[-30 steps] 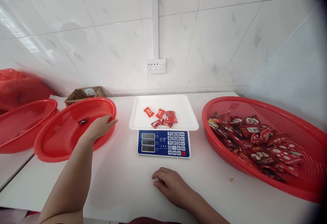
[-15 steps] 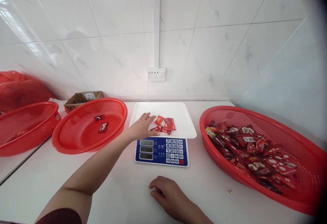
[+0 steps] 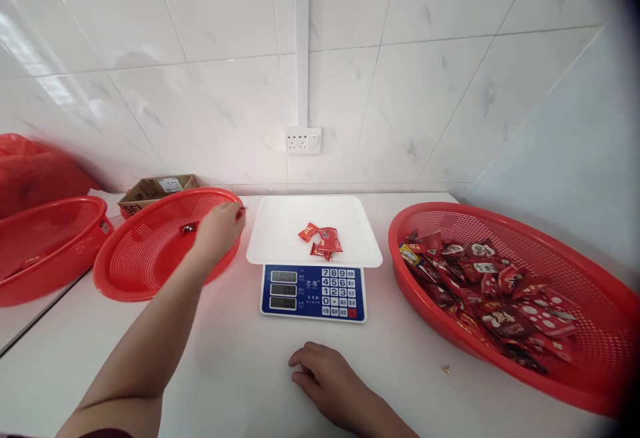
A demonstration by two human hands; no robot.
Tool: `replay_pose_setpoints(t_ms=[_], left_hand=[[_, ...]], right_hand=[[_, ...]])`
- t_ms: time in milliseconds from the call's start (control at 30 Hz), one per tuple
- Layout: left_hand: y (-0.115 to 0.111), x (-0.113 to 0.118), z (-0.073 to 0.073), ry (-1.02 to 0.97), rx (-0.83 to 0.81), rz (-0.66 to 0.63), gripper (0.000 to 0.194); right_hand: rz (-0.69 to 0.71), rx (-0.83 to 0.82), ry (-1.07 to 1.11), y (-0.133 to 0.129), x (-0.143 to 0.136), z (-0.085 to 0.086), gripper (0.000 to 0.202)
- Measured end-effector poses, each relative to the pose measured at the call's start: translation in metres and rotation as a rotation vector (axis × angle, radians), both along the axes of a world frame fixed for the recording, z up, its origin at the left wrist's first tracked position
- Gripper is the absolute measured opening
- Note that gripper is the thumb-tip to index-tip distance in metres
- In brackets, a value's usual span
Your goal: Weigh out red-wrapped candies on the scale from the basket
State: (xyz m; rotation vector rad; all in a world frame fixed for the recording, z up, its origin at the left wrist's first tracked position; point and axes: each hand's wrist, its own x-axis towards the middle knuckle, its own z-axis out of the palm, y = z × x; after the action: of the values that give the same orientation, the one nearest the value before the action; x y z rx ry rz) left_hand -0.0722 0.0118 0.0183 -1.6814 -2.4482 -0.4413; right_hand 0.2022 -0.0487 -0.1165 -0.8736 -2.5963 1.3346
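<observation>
While left fingers (image 3: 231, 215) pinch one packet (image 3: 241, 214), right fingers (image 3: 304, 357) curl loosely; tray (image 3: 280, 225): three packets (image 3: 330, 241).

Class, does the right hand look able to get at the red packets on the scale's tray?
Probably yes: the right hand is close to the digital scale, the way over its keypad looks free, and no hand covers the red packets.
</observation>
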Motion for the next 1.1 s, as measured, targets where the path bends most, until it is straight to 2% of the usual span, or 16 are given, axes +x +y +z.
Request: replay_pose_setpoints(t_ms=[67, 100, 167, 267, 333, 400, 500, 667, 767, 867, 1000, 1067, 1100], left_hand=[[-0.007, -0.016, 0.006, 0.057, 0.036, 0.076, 0.034], [-0.008, -0.019, 0.005, 0.065, 0.045, 0.053, 0.037], [-0.005, -0.011, -0.003, 0.01, 0.045, -0.103, 0.045], [0.011, 0.03, -0.024, -0.163, -0.03, -0.442, 0.058], [0.025, 0.063, -0.037, -0.174, -0.12, -0.633, 0.063], [0.039, 0.089, -0.045, -0.145, -0.174, -0.76, 0.062], [0.059, 0.106, -0.048, -0.035, -0.22, -0.861, 0.055], [0.078, 0.103, -0.046, 0.19, -0.23, -0.842, 0.04], [0.079, 0.102, -0.045, 0.167, -0.254, -0.804, 0.028], [0.075, 0.097, -0.043, 0.085, -0.233, -0.77, 0.025], [0.062, 0.068, -0.032, -0.009, -0.044, -0.663, 0.024], [0.049, 0.043, -0.022, -0.011, 0.09, -0.534, 0.023], [0.04, 0.03, -0.016, 0.009, 0.157, -0.43, 0.024]], right_hand=[[0.008, 0.0, -0.005, 0.0, 0.0, 0.001, 0.026], [0.011, 0.002, -0.009, 0.0, 0.0, 0.001, 0.026], [0.011, 0.007, -0.015, 0.001, -0.001, 0.001, 0.026], [0.001, 0.008, -0.012, 0.002, -0.002, 0.001, 0.026], [-0.01, -0.001, 0.001, 0.002, -0.002, 0.001, 0.026], [-0.022, -0.016, 0.017, 0.003, -0.002, 0.001, 0.025], [-0.042, -0.036, 0.03, 0.003, -0.001, 0.0, 0.025], [-0.021, -0.022, 0.018, 0.002, -0.002, 0.002, 0.026], [-0.016, -0.017, 0.017, 0.002, -0.002, 0.003, 0.026], [-0.023, -0.019, 0.01, 0.003, -0.001, 0.003, 0.026], [-0.035, -0.023, 0.014, 0.003, 0.0, 0.003, 0.025], [-0.029, -0.011, 0.028, 0.002, 0.0, 0.001, 0.025], [-0.022, -0.001, 0.034, 0.001, 0.0, 0.001, 0.025]])
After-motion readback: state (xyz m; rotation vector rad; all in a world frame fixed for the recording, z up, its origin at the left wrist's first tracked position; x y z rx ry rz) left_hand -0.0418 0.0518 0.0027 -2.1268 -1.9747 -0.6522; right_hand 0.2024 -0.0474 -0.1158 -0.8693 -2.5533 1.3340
